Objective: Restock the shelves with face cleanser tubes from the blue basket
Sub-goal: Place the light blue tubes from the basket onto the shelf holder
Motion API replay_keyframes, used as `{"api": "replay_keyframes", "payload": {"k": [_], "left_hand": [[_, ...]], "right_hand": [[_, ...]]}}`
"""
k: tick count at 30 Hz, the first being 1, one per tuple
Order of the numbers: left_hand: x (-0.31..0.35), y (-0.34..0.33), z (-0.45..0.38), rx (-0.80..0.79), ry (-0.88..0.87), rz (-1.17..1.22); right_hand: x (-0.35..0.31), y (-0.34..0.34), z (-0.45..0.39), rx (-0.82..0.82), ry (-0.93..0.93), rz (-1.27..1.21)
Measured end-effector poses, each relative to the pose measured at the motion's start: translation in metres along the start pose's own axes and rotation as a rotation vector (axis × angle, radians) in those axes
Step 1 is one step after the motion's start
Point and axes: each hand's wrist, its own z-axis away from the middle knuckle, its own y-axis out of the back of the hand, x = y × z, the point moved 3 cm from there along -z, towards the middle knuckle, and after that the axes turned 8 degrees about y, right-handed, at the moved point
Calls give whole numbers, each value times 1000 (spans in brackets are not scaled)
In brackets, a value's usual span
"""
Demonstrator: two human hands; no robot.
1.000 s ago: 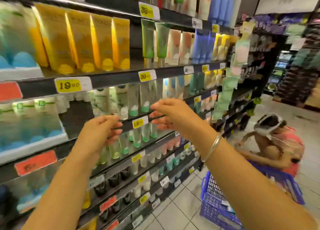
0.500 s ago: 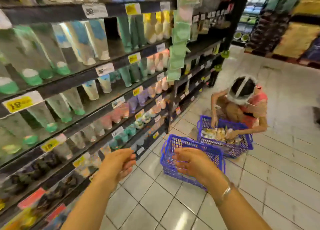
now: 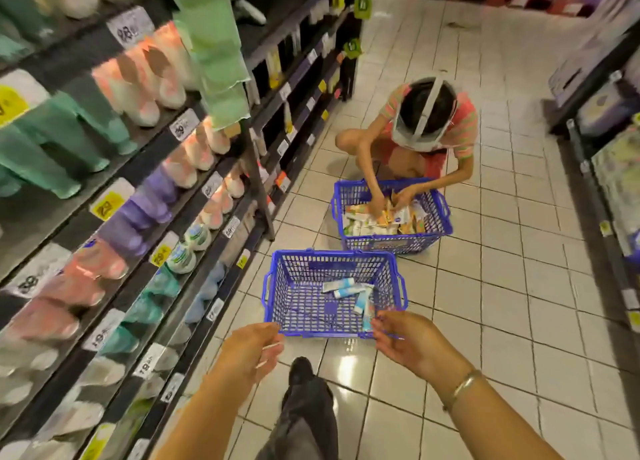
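Observation:
A blue basket point(image 3: 277, 300) stands on the tiled floor just ahead of me, holding a few white-and-blue face cleanser tubes point(image 3: 341, 288) at its right side. My left hand point(image 3: 251, 352) hovers above the basket's near left corner, fingers loosely curled, holding nothing. My right hand point(image 3: 412, 342) hangs over the near right corner with relaxed fingers, close to one upright tube point(image 3: 367, 312). The shelves point(image 3: 114, 238) on my left carry rows of tubes standing on their caps in green, pink, purple and white.
A second blue basket point(image 3: 391, 245), full of packets, sits further along the aisle, and a crouching person point(image 3: 426, 127) reaches into it. My leg and dark shoe point(image 3: 301, 373) are below the basket. Another shelf unit point(image 3: 609, 155) lines the right side.
My view has swung down from the shelves to the floor. Both hands have come down from the shelf row to just above the near basket's front rim.

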Motion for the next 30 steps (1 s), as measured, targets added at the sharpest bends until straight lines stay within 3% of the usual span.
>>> {"api": "replay_keyframes", "payload": {"k": [15, 19, 23, 30], "left_hand": [[99, -124, -244, -109, 213, -307], [88, -143, -304, -109, 292, -357], [64, -153, -375, -70, 338, -380], [-10, -193, -511, -55, 418, -369]], "right_hand": [[-20, 23, -245, 374, -120, -43], [1, 42, -315, 487, -196, -94], [52, 61, -386, 499, -257, -4], [133, 121, -527, 473, -263, 396]]}}
